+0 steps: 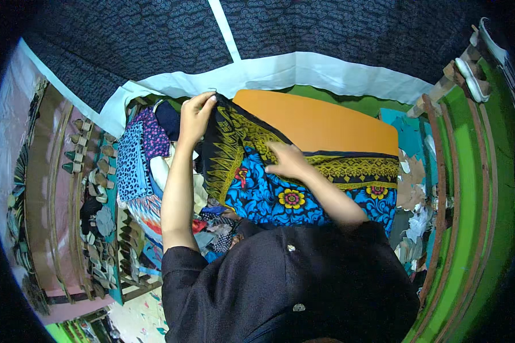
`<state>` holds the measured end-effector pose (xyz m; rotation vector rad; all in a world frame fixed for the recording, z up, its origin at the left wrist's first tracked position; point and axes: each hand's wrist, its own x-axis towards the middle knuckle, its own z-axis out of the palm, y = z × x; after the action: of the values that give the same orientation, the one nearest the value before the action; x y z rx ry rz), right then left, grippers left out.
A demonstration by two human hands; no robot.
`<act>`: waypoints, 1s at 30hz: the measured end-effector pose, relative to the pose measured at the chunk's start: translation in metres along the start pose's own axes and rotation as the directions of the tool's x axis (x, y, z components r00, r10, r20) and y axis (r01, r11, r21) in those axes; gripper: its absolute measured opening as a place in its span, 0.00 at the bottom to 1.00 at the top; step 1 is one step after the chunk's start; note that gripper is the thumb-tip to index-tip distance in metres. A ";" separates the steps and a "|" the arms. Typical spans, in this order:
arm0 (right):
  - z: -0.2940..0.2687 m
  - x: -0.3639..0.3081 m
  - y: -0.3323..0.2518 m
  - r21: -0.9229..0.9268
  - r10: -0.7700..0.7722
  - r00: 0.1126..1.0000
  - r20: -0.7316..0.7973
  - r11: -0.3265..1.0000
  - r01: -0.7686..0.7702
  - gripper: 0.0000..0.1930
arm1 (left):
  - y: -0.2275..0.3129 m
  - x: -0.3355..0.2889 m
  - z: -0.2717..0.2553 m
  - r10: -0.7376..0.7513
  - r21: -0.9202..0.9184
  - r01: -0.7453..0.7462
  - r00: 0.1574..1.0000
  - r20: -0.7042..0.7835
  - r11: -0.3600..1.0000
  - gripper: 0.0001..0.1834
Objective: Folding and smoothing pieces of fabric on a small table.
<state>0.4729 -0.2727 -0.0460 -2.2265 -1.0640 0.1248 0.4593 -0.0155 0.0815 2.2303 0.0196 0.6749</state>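
Observation:
A patterned batik cloth [320, 200], blue with red and yellow flowers and a black-and-gold border, lies over the near part of an orange flat board [320, 117] with rounded corners. My left hand [195, 117] pinches the cloth's far left corner and holds it up past the board's left side, so that part hangs in folds. My right hand [287, 160] is over the cloth's border near the middle, thumb and fingers apart and slightly blurred; it seems to touch the fabric. My black shirt hides the cloth's near edge.
Left of the board is a heap of clothes, with a blue spotted garment [131, 151] and a purple flowered one [154, 134]. Dark curtains [337, 40] with a white lower band hang beyond. Wooden rails [438, 200] stand at the right, a wooden rack [77, 148] at the left.

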 end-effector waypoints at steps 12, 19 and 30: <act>-0.035 -0.014 0.021 0.613 0.142 0.895 0.422 0.683 -0.397 0.13 | -0.120 -0.061 -0.033 -0.243 0.140 0.326 0.876 -0.416 0.935 0.12; -0.028 -0.025 0.039 0.577 0.273 0.936 0.221 0.737 -0.351 0.11 | -0.124 -0.062 -0.016 -0.525 -0.425 0.387 0.804 -0.279 0.819 0.10; -0.026 -0.043 0.051 0.630 0.191 0.898 0.396 0.655 -0.417 0.06 | -0.104 -0.110 -0.051 -0.078 -0.846 0.400 0.914 0.399 0.353 0.18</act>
<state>0.4869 -0.3399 -0.0642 -1.6590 -0.5956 0.8983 0.3611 0.0664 -0.0137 1.1257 -0.1433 0.0691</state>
